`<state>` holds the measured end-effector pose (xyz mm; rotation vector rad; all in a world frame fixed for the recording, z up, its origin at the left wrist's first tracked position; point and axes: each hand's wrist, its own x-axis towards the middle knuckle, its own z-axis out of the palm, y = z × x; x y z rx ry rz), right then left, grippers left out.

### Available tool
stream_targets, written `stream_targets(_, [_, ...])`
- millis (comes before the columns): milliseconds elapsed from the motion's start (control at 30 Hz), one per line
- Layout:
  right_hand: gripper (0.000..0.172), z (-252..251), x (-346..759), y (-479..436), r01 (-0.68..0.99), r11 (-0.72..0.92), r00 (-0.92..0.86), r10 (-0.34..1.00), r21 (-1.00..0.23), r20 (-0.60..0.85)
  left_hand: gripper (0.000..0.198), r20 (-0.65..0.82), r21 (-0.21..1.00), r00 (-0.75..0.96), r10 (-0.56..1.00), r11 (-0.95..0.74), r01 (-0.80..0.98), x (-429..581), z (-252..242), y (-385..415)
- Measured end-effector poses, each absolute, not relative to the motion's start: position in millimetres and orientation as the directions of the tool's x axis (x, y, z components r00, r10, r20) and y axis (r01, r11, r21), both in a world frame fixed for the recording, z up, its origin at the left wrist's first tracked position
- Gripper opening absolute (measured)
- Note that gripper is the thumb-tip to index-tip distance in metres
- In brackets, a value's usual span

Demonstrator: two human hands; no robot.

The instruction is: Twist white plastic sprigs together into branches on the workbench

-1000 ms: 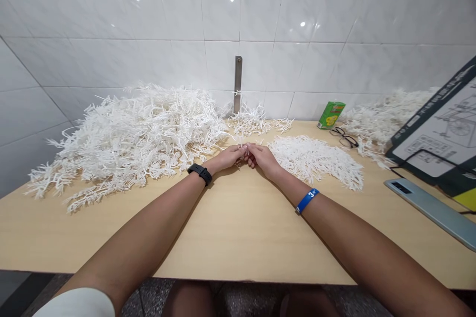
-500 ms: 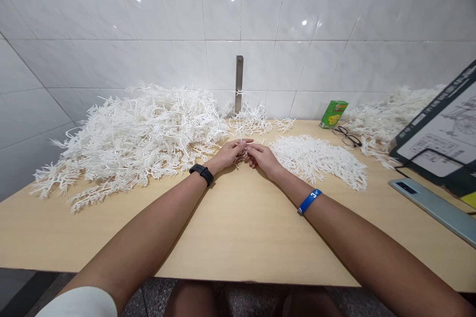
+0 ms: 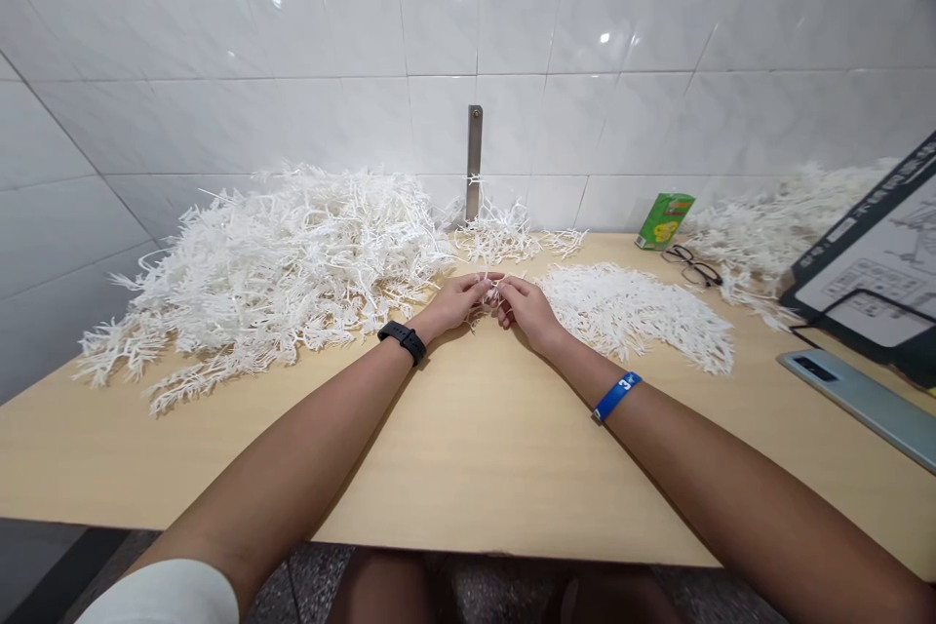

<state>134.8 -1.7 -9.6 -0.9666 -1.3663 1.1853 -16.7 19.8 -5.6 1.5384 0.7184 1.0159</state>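
Note:
Both hands meet over the middle of the table, fingers pinched around a small white branching plastic sprig (image 3: 493, 293). My left hand (image 3: 457, 303), a black watch on its wrist, grips the sprig from the left. From the other side my right hand (image 3: 531, 314) pinches it between thumb and fingers; a blue band sits on that forearm. Much of the sprig is hidden by the fingers. A tall heap of white branching sprigs (image 3: 292, 258) lies to the left of my hands. Right beside my right hand spreads a flatter pile of short white pieces (image 3: 636, 312).
Against the tiled wall stands a metal strip (image 3: 475, 161) with a small sprig cluster (image 3: 501, 232) at its foot. To the right are a green box (image 3: 664, 220), eyeglasses (image 3: 691, 265), another white pile (image 3: 775, 224), a dark printed board (image 3: 870, 263) and a phone (image 3: 855, 407).
The view has shifted slightly, so everything sits a little further right. My hands stay together on the sprig, with the right fingertips slightly further from the left ones.

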Motion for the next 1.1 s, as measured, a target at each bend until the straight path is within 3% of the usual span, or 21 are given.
stream_targets(200, [0.021, -7, 132, -5, 0.043, 0.22, -0.173, 0.962, -0.975, 0.209, 0.043, 0.263, 0.961, 0.327, 0.908, -0.275, -0.01, -17, -4, 17])
stream_targets(400, [0.019, -10, 132, -5, 0.129, 0.279, -0.204, 0.947, -0.952, 0.25, 0.033, 0.173, 0.967, 0.058, 0.983, -0.158, -0.2, -23, -1, 22])
stream_targets(500, [0.028, -10, 133, -8, 0.181, 0.341, -0.253, 0.923, -0.923, 0.291, 0.031, 0.148, 0.974, 0.128, 0.981, -0.122, -0.189, -25, -2, 23])
stream_targets(667, [0.047, -6, 132, -18, 0.226, 0.534, -0.523, 0.772, -0.815, 0.361, 0.039, 0.183, 0.973, 0.188, 0.965, -0.151, -0.172, -24, -2, 21])
stream_targets(867, [0.045, -9, 133, -9, 0.216, 0.398, -0.141, 0.916, -0.891, 0.375, 0.043, 0.178, 0.981, 0.338, 0.924, -0.14, -0.134, -23, -2, 19])
stream_targets(1100, [0.044, -13, 136, 2, -0.032, 0.262, -0.069, 0.962, -0.965, 0.263, 0.041, 0.223, 0.968, 0.466, 0.856, -0.25, -0.005, -19, 6, 8])
